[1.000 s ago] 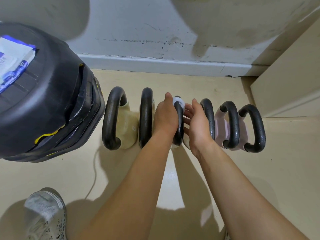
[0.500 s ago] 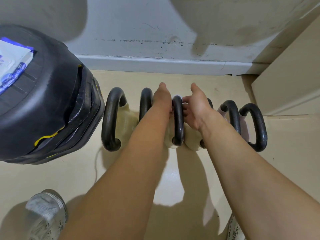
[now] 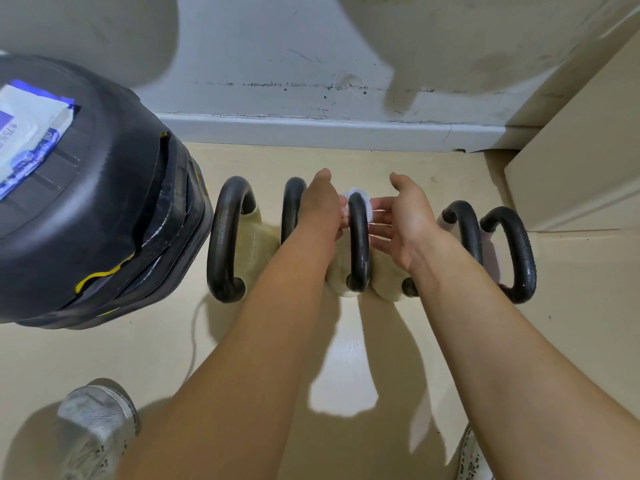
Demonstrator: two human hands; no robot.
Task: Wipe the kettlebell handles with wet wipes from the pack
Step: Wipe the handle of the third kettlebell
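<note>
We look down on a beige floor that meets a scuffed grey wall along a pale skirting. A pale cabinet closes off the right corner. At the left stands the biggest object, a black drum with torn yellow-edged wrapping, and on its top lies the wipe pack, white and blue, well apart from our hands.

A row of kettlebells sits on the floor near the wall, cream bodies with black handles side by side. We count the first handle at the left, a second partly behind our left forearm, the middle handle between our hands, and two more at the right (another is mostly hidden by the right wrist).

Our left hand presses against the left side of the middle handle, its fingers curled round behind it on the wipe, which shows as a white fold over the handle's top. Our right hand is open, palm toward the handle, fingertips touching the wipe's edge; whether they pinch it we cannot tell.

A grey shoe shows at the lower left.
</note>
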